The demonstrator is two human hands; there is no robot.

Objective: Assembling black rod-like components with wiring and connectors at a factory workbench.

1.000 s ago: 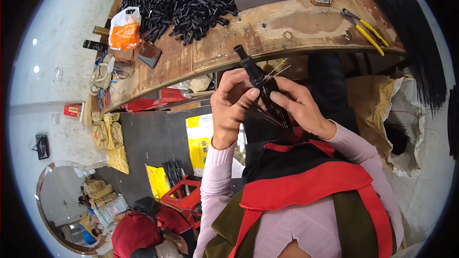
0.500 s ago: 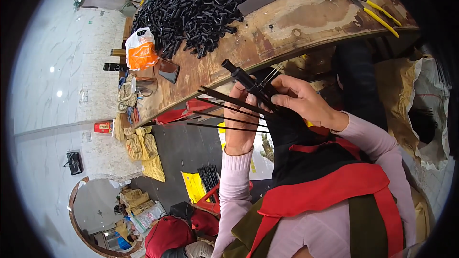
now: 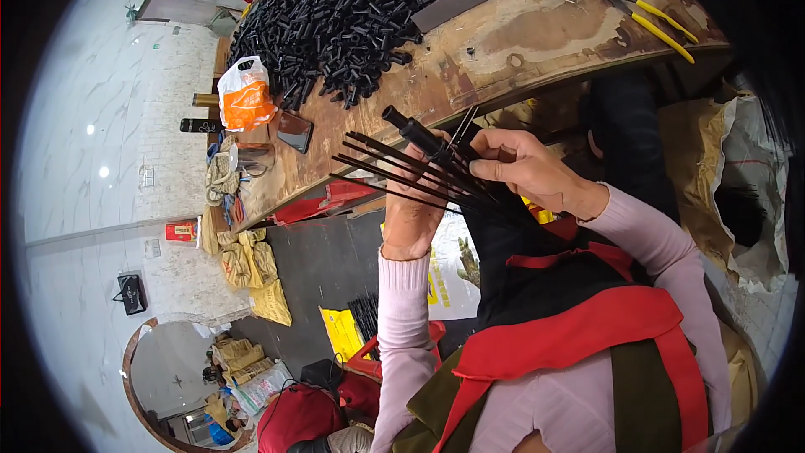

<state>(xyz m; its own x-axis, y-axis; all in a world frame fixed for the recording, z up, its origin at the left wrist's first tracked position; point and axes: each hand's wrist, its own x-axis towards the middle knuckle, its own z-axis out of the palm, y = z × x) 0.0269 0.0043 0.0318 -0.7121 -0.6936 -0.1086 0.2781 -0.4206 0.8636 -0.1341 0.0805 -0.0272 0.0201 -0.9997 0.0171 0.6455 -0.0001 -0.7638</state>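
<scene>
- Black plastic tube with a stepped, narrower tip [image 3: 417, 134] sits near the middle of the head view, tilted toward the upper left, between my two hands.
- My left hand [image 3: 411, 214] is closed around its near side from below; the tube and the rods hide some of my fingers, so I cannot tell how each one bears.
- My right hand [image 3: 532, 169] has thumb and forefinger pinched at the tube's lower part; what exactly lies between them I cannot make out.
- Thin, straight black rods [image 3: 377, 151] fan out toward the left across my left hand, and slim pale metal wires [image 3: 464, 124] stick up beside the tube.
- I judge the step in hand to be fine finger work where rods and tube meet; the next move calls for a steady left hold and small, careful right fingertips, keeping the rods from snagging.
- Beyond, a heap of short black plastic tubes [image 3: 335, 25] covers the worn wooden table [image 3: 537, 42] at upper centre, with yellow-handled pliers [image 3: 658, 32] at upper right.
</scene>
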